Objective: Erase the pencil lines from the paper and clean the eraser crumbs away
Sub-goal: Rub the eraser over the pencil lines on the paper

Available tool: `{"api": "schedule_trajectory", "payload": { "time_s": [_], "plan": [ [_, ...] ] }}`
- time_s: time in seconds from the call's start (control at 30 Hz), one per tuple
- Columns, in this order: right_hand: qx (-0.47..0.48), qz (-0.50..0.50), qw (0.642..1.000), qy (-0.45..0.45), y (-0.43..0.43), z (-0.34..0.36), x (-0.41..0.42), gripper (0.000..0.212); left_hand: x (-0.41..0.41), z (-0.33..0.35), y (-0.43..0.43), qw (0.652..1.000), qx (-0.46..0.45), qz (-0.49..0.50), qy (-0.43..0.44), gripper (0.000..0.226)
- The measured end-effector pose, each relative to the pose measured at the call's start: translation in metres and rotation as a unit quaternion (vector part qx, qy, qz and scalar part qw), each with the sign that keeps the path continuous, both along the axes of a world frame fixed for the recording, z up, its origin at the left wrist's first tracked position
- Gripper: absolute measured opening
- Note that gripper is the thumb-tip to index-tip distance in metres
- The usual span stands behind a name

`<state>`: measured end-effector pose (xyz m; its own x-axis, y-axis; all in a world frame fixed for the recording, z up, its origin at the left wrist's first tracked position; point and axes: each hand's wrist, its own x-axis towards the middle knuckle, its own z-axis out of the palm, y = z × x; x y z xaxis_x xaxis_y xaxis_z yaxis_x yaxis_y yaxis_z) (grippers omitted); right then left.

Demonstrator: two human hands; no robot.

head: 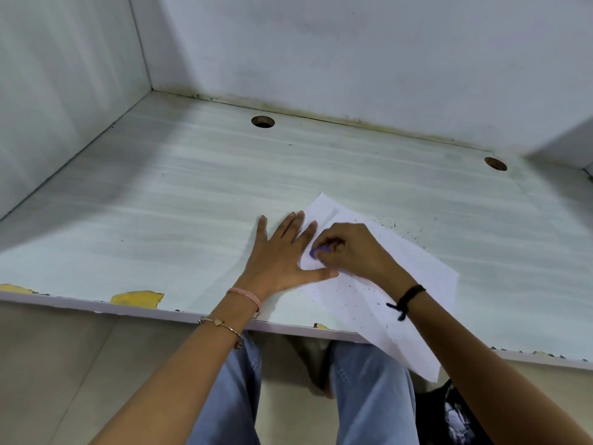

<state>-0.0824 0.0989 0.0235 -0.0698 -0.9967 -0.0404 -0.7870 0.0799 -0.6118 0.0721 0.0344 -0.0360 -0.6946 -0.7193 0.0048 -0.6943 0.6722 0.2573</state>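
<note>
On the desk (160, 203), right of centre, lies the paper (414, 271), its near corner hanging over the front edge. L hand (282, 255) is flat, fingers straight & spread, pressing the sheet's left edge. R hand (349, 248), just beside it, has its fingers curled, pinching a purple eraser (319, 251) against the sheet btwn both hands. Dark crumbs (362, 293) speckle the paper & the desk beyond.

I'm sitting at what looks like an office or study cubicle. A pale wood-grain laminate desk (192, 194) is boxed in by plain white partition panels, one at the upper left (64, 75) and one across the top (353, 59). Two round cable holes (263, 121) (495, 164) sit near its back edge. A sheet of paper (426, 268) lies at centre right, and chipped yellow board (138, 298) shows along the front edge at lower left.
</note>
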Motion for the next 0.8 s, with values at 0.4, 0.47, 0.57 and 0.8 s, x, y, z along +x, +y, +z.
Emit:
{"api": "schedule_trajectory", "payload": {
  "time_s": [0.4, 0.47, 0.57, 0.8],
  "plan": [
    [0.002, 0.013, 1.0, -0.002, -0.001, -0.003, -0.007, 0.009, 0.001, 0.001, 0.0, 1.0, 0.003, -0.002, 0.001, 0.106],
    [-0.032, -0.045, 0.998, 0.008, -0.013, -0.005, -0.021, 0.008, 0.001, 0.002, 0.0, 1.0, 0.005, -0.003, 0.001, 0.104],
    [-0.064, -0.147, 0.987, -0.021, -0.024, -0.011, -0.039, 0.006, 0.001, 0.001, 0.0, 1.0, 0.003, -0.008, 0.003, 0.104],
    [-0.098, -0.219, 0.954, -0.179, -0.003, -0.018, -0.051, 0.008, -0.001, 0.003, 0.001, 1.0, -0.013, 0.007, 0.026, 0.101]
  ]
}}
